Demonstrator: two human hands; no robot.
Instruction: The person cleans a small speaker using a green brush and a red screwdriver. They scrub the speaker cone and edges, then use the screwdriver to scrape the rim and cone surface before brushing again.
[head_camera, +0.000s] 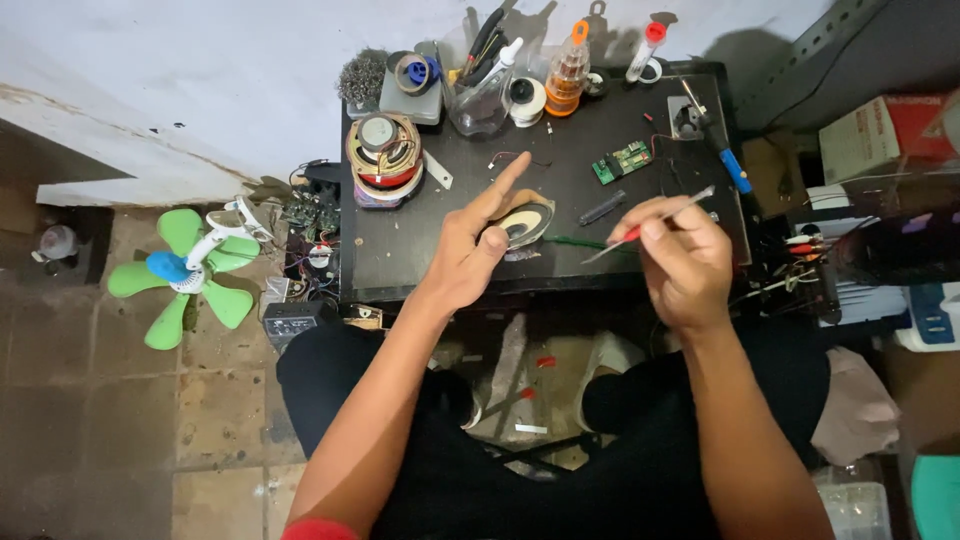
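Note:
My left hand rests on a small oval speaker on the dark work table, thumb and lower fingers on its rim, index finger pointing up and away. My right hand holds a pair of thin metal tweezers with a red part near the fingers. The tweezers' tip points left and down toward the speaker, a short way from it. A green wire lies on the table between the two hands.
A stack of round speakers sits at the table's left. A small green circuit board, a blue-handled tool, an orange bottle and jars line the back. A green fan lies on the floor at left. Boxes stand at right.

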